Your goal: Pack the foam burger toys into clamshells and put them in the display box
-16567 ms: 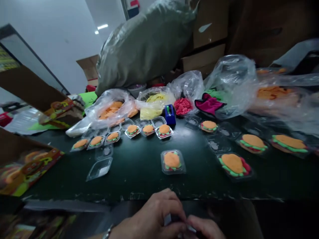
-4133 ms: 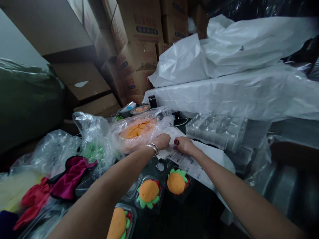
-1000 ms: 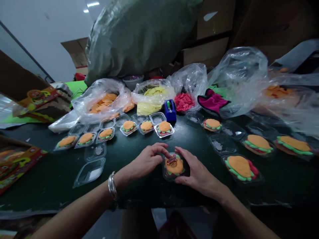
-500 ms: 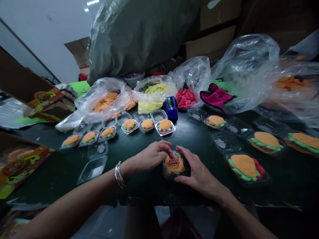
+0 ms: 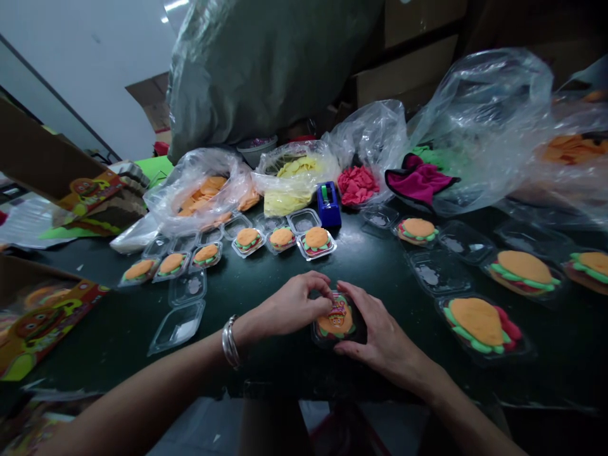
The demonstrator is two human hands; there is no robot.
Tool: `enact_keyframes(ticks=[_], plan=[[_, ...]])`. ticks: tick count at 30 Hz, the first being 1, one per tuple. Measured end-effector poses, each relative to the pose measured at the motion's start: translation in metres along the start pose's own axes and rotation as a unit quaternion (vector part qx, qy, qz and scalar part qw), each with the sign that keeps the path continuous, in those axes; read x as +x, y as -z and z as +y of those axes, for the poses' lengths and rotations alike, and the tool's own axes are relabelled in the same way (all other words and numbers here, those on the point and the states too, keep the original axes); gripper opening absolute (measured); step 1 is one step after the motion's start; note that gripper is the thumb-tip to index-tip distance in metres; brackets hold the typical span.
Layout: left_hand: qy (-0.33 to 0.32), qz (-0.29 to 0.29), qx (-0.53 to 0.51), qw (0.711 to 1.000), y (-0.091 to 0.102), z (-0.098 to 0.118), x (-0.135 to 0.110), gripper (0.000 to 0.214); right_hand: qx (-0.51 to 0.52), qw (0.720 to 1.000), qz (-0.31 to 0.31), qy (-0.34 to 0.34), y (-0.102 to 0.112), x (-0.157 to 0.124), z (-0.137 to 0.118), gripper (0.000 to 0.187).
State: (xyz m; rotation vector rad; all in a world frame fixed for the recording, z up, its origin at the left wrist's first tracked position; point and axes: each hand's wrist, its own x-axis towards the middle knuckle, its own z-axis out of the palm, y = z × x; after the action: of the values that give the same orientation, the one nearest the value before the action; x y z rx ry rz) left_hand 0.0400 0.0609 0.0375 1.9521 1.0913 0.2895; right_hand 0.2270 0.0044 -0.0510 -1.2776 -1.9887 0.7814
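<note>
A small clear plastic box with a toy burger (image 5: 338,320) lies on the dark table (image 5: 266,310) near the front edge, a colourful sticker on its lid. My left hand (image 5: 292,305) is curled, its fingertips pressing the sticker at the box's upper left. My right hand (image 5: 377,332) cups the box's right side and steadies it. A silver bracelet (image 5: 230,332) circles my left wrist.
Rows of boxed burgers (image 5: 282,239) and empty clear boxes (image 5: 178,324) lie to the left and behind. Larger burgers (image 5: 477,322) sit at right. Plastic bags of coloured pieces (image 5: 209,193), a blue tape dispenser (image 5: 329,206), a pink cloth (image 5: 420,183) and printed cartons (image 5: 47,316) surround them.
Both hands stay on the same boxed burger. The left fingers have shifted slightly over the sticker on its lid, and the view has drifted a little.
</note>
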Motion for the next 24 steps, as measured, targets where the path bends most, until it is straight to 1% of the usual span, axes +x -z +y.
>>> enact_keyframes(ticks=[3,5,6,9,10,11,13,15,17,19,20,21,24], plan=[[-0.009,0.034,0.034,0.999,-0.009,0.002,-0.006,0.009,-0.001,1.000,0.005,0.004,-0.001,-0.001,0.001,0.091],[-0.004,0.054,0.054,0.997,-0.014,0.001,-0.010,0.009,-0.002,1.000,0.007,0.002,-0.001,-0.002,0.000,0.091],[0.004,0.068,0.058,0.996,-0.016,0.000,-0.012,0.014,-0.001,1.000,0.007,-0.001,-0.001,-0.002,0.000,0.091],[0.035,0.108,0.038,0.993,-0.020,-0.005,-0.014,0.040,0.005,1.000,0.007,-0.011,-0.003,-0.002,0.000,0.092],[0.042,0.108,0.027,0.993,-0.021,-0.007,-0.014,0.043,0.009,1.000,0.010,-0.012,-0.003,-0.002,0.000,0.093],[0.048,0.098,0.017,0.994,-0.021,-0.008,-0.012,0.042,0.016,1.000,0.014,-0.009,-0.004,-0.001,0.001,0.093],[0.059,0.069,0.007,0.996,-0.021,-0.009,-0.008,0.034,0.032,0.999,0.028,0.010,-0.006,-0.001,0.002,0.095],[0.063,0.047,0.001,0.997,-0.019,-0.008,-0.002,0.033,0.045,0.997,0.048,0.049,-0.008,-0.002,0.002,0.096],[0.053,0.032,-0.016,0.998,-0.016,-0.008,0.002,0.040,0.048,0.992,0.064,0.096,-0.008,-0.004,0.002,0.094],[0.043,0.021,-0.070,0.996,-0.015,-0.008,0.001,0.041,0.055,0.988,0.075,0.121,-0.008,-0.007,0.000,0.088],[0.045,0.022,-0.103,0.993,-0.015,-0.008,-0.001,0.040,0.069,0.988,0.081,0.111,-0.007,-0.008,-0.002,0.086],[0.050,0.029,-0.132,0.990,-0.017,-0.008,-0.003,0.039,0.094,0.988,0.085,0.083,-0.006,-0.009,-0.005,0.085],[0.053,0.074,-0.212,0.973,-0.026,-0.008,-0.011,0.038,0.196,0.977,0.070,-0.035,-0.002,-0.011,-0.019,0.083]])
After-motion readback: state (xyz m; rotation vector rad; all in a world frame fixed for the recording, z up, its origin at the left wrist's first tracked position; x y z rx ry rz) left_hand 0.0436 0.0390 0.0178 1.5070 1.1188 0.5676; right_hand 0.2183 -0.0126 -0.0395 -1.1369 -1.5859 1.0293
